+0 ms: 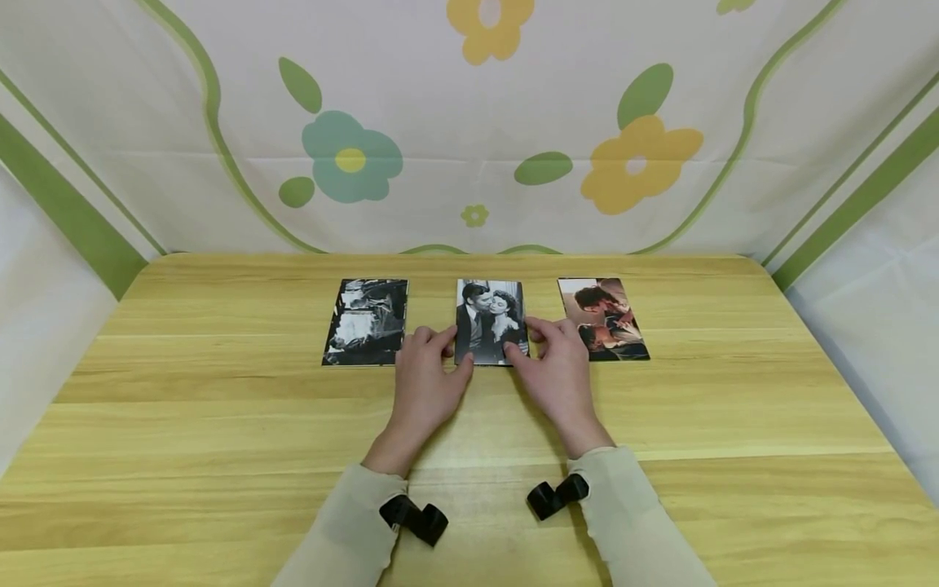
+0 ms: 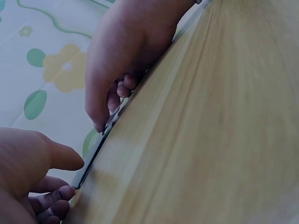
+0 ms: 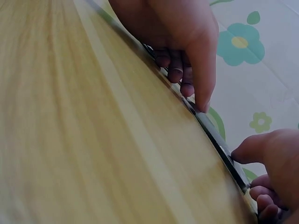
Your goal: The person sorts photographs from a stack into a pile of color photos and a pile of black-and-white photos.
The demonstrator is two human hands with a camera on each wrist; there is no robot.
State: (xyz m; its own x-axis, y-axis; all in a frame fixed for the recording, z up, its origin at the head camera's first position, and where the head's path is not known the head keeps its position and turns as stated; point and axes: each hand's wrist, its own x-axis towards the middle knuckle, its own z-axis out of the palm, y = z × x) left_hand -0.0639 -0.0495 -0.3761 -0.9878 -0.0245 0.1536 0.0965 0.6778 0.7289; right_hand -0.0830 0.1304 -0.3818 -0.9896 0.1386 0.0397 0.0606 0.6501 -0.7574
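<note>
In the head view a black-and-white photo card (image 1: 490, 314) showing two people lies upright in the middle of the wooden table. My left hand (image 1: 429, 371) holds its left edge, the thumb at the lower left corner and the fingers along the side. On the opposite edge my right hand (image 1: 555, 367) grips the card, its thumb on the printed face. Both wrist views show the card's thin dark edge low against the tabletop; the undersides of the fingers are partly hidden.
A black-and-white photo card (image 1: 367, 322), its picture turned sideways, lies to the left. To the right is a colour photo card (image 1: 609, 319), partly behind my right hand. The wooden table (image 1: 220, 440) ends at a flowered cloth (image 1: 440, 122). Black wrist devices (image 1: 414, 519) sit on both sleeves.
</note>
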